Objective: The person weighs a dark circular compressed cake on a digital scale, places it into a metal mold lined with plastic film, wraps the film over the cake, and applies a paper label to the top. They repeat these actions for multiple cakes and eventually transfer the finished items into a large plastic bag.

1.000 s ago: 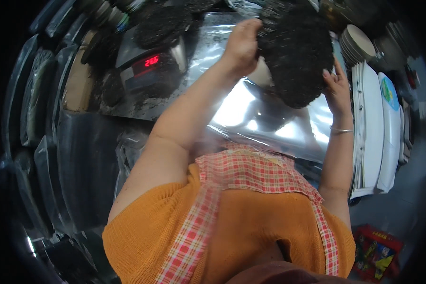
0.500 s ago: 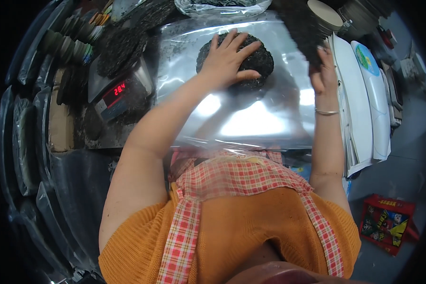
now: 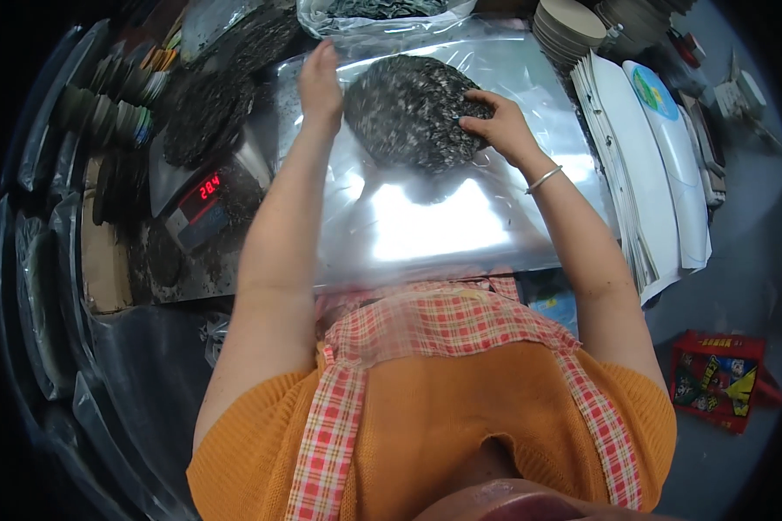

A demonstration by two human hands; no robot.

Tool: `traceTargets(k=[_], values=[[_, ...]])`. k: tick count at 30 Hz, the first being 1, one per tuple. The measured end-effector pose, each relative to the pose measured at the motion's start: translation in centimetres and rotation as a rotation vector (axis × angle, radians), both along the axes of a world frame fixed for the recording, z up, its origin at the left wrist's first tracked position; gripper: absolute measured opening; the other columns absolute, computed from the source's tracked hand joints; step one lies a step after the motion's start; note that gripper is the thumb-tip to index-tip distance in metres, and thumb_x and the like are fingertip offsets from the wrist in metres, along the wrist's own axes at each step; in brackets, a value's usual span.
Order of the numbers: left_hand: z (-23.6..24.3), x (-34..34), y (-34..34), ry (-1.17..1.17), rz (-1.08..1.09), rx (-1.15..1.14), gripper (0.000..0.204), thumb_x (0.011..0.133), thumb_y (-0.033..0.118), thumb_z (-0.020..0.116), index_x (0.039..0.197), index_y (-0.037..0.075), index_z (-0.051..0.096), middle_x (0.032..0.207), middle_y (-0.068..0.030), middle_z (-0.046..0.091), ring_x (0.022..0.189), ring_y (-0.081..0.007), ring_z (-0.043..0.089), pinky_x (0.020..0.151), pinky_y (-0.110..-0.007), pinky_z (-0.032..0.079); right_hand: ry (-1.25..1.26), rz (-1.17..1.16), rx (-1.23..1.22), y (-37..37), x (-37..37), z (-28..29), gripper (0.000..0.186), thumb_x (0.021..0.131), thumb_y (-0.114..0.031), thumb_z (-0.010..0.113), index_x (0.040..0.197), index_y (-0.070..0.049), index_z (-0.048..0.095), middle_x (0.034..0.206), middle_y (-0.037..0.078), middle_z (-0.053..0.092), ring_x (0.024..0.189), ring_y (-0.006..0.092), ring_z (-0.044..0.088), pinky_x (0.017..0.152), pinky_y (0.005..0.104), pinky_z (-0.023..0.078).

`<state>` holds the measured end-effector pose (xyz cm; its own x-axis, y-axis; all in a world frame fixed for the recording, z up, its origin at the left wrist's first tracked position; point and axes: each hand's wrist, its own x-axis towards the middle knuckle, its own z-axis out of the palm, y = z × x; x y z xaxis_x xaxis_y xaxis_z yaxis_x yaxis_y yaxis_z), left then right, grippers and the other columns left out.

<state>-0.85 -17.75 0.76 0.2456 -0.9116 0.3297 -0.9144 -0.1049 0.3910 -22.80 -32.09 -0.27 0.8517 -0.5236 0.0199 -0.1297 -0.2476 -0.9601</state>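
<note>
Right hand (image 3: 506, 130) alone holds dark disc (image 3: 400, 113)
Its grip clamps the right edge over a plastic sheet (image 3: 530, 204); the left hand (image 3: 321, 91), on a disc moments ago, now stands straight-fingered and empty beside it.

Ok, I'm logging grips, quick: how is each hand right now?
Left hand: open, beside the dark disc.
Right hand: closed, holding the disc's edge.

Smooth grey floor (image 3: 747, 269) lies to the right of the worktable (image 3: 198, 278), where white light (image 3: 443, 224) glares.
</note>
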Motion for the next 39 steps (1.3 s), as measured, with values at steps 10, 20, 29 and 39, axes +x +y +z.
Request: traceTargets(k=[10, 20, 29, 39], values=[[-2.5, -7.6, -1.0, -0.224, 0.044, 0.741, 0.092, 0.063, 0.076, 0.051, 0.140, 0.038, 0.018, 0.150, -0.0086, 0.002, 0.136, -0.0361, -0.004, 0.101, -0.065, 0.000, 0.009, -0.385, -0.500, -10.6, -14.8, 1.7, 0.037, 0.083, -0.022, 0.060, 0.114, -0.005, 0.056, 0.097, 0.012, 0.063, 0.082, 0.0223, 0.062, 0.072, 0.0313, 0.051], [6.3, -15.1, 2.3, 0.323, -0.339, 0.255, 0.087, 0.065, 0.060, 0.062, 0.136, 0.022, 0.029, 0.136, -0.0128, 0.024, 0.125, -0.0372, 0.016, 0.098, -0.054, 0.018, -0.031, -0.020, -0.704, 2.5, -6.5, -0.9, 0.090, 0.060, -0.034, 0.078, 0.135, -0.008, 0.034, 0.138, 0.017, 0.033, 0.130, 0.0345, 0.026, 0.109, 0.0389, 0.018], [3.2, -13.0, 6.5, 0.289, 0.237, -0.280, 0.083, 0.067, 0.040, 0.069, 0.134, 0.009, 0.030, 0.103, -0.0175, 0.053, 0.095, -0.0359, 0.049, 0.082, -0.044, 0.040, 0.248, 0.267, -0.934, 4.3, 3.8, 0.9, 0.017, 0.074, -0.025, 0.064, 0.076, -0.009, 0.061, 0.069, 0.012, 0.061, 0.074, 0.0296, 0.060, 0.096, 0.0425, 0.036], [0.9, -7.1, 3.3, 0.000, 0.029, 0.404, 0.029, 0.072, 0.029, 0.064, 0.086, 0.004, 0.061, 0.086, -0.0143, 0.063, 0.081, -0.0286, 0.062, 0.071, -0.038, 0.048, -0.240, 0.073, -0.487, 3.6, 3.5, -0.7, 0.057, 0.070, -0.027, 0.072, 0.119, -0.005, 0.050, 0.119, 0.014, 0.053, 0.112, 0.0263, 0.049, 0.098, 0.0352, 0.036]])
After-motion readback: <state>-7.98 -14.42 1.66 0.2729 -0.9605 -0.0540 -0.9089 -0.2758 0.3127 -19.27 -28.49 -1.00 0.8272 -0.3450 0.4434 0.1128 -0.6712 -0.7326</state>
